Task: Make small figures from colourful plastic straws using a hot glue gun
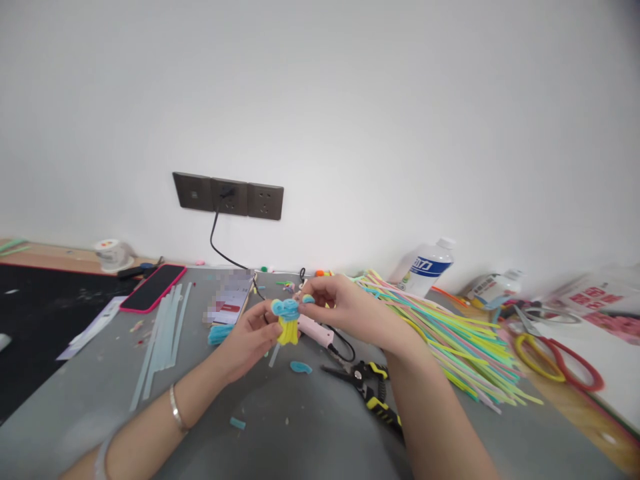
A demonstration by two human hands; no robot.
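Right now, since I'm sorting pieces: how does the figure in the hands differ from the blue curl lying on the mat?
The figure is held up by the left hand and right hand; the blue curl lies loose on the grey mat. The figure is blue over yellow and bigger; the blue curl is one colour. Both show the same light blue.

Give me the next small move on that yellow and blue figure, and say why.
Probably press the blue tip onto the figure with the right hand. The left hand holds the yellow body upright, and the right hand pinches that tip just beside the blue top, so it looks ready to seat.
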